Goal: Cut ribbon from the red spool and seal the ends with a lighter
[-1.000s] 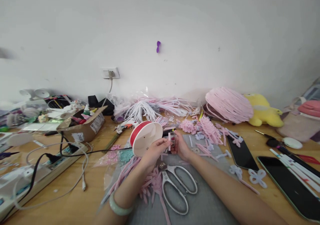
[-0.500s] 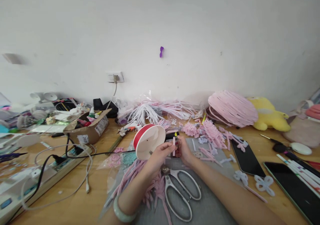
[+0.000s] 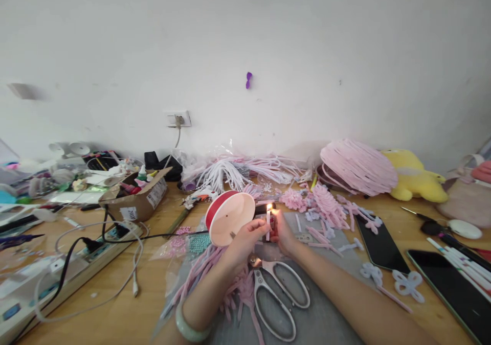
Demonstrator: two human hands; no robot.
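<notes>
Near the middle of the table, my left hand (image 3: 251, 231) pinches a short, pale pink strip (image 3: 268, 222), upright, its top end at a small flame (image 3: 269, 207). Beside it my right hand (image 3: 283, 232) is closed around a lighter, mostly hidden by the fingers, and the flame burns at its top. A white spool with red ribbon (image 3: 232, 217) stands tilted just left of my hands. Big scissors with pale handles (image 3: 278, 296) lie below them on a grey mat (image 3: 322, 294), next to pink fuzzy stems (image 3: 195, 271).
Bundles of white stems (image 3: 220, 174) and pink fuzzy pieces (image 3: 328, 207) lie behind my hands. A power strip (image 3: 72, 278) with cables and a cardboard box (image 3: 134, 199) are at left. Phones (image 3: 383, 243) and a yellow plush (image 3: 412, 176) are at right.
A flame has appeared at the lighter's top, by the end of the pale strip. Both hands keep nearly the same place and hold.
</notes>
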